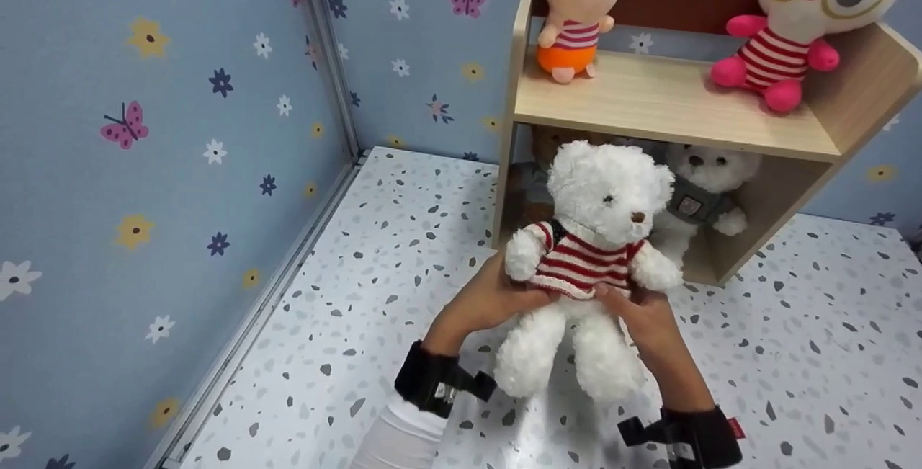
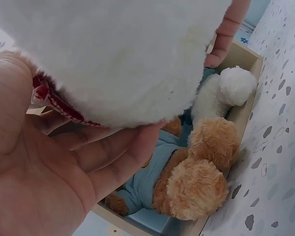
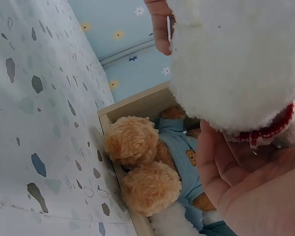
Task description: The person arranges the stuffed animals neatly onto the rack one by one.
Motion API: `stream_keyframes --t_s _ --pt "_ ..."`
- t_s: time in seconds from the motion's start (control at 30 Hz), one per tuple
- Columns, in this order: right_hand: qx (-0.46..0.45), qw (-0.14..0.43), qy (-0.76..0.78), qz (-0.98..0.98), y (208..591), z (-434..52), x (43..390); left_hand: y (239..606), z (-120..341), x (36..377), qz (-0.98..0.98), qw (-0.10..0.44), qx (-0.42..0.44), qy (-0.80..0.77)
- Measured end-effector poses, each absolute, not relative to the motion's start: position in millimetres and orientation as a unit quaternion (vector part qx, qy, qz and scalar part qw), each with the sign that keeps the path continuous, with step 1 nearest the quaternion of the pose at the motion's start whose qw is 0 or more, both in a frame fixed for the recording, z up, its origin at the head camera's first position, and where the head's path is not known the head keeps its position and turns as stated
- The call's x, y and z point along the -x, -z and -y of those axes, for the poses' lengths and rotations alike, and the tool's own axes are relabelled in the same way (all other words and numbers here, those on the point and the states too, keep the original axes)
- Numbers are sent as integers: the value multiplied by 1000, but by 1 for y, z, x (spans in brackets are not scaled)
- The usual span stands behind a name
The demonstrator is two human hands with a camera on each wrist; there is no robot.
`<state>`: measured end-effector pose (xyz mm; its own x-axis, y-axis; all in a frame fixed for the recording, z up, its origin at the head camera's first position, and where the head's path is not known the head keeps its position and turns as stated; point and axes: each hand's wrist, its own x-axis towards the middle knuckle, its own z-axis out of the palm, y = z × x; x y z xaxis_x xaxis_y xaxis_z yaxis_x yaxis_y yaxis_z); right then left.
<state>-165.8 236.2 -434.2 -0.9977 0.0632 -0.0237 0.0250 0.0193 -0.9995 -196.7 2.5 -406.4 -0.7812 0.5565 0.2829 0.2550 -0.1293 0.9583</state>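
A white teddy bear [image 1: 592, 253] in a red-striped sweater is held upright above the speckled floor, in front of the wooden shelf unit [image 1: 670, 101]. My left hand [image 1: 481, 303] grips its body from the left, my right hand [image 1: 645, 314] from the right, thumbs at the sweater hem. In the left wrist view the bear's white fur [image 2: 122, 59] lies against my palm [image 2: 49, 167]. The right wrist view shows the same fur [image 3: 240, 64] above my right palm [image 3: 255, 187].
On the shelf top sit a doll in orange [image 1: 580, 15] and a pink-limbed plush [image 1: 792, 29]. The lower compartment holds a white bear in grey [image 1: 702, 195] and a tan bear in blue [image 2: 186, 172]. Flowered walls [image 1: 144, 166] close the left and back.
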Motion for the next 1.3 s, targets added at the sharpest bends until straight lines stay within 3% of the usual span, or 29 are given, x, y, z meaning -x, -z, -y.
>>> stream_keyframes --t_s 0.3,0.57,1.3 --pt "14 52 -708 704 427 -242 167 408 -9 194 -665 126 -287 -678" --pt "98 21 -648 755 418 -247 157 427 -17 200 -676 129 -297 -662" --pt "-9 159 -740 653 382 -260 172 427 -9 207 -696 150 -293 -638"
